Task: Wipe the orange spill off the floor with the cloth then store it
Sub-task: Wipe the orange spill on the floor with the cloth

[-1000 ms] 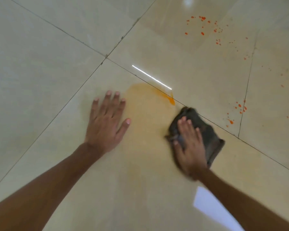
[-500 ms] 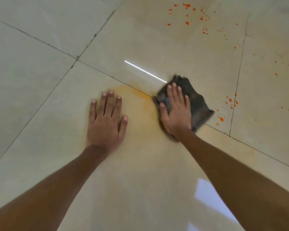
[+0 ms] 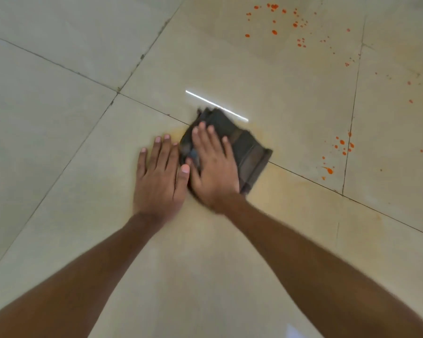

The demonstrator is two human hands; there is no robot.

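Observation:
A dark folded cloth (image 3: 248,154) lies flat on the beige tiled floor (image 3: 59,118), across a grout line. My right hand (image 3: 214,167) presses down on its left half, fingers spread over it. Just to the left, my left hand (image 3: 160,176) rests flat on the tile, fingers apart, its thumb touching the cloth's edge. A faint orange smear (image 3: 293,189) stains the tile around and to the right of the cloth. Bright orange droplets (image 3: 340,147) sit to the right, and more orange droplets (image 3: 276,23) dot the far tile.
Large glossy tiles with dark grout lines (image 3: 142,57) fill the whole view. A thin white light reflection (image 3: 215,104) crosses the floor just beyond the cloth. Nothing else stands on the floor.
My right hand has slid the cloth leftward over the orange smear until it meets my left hand. The thick orange patch near the grout line is gone. My left hand stayed planted.

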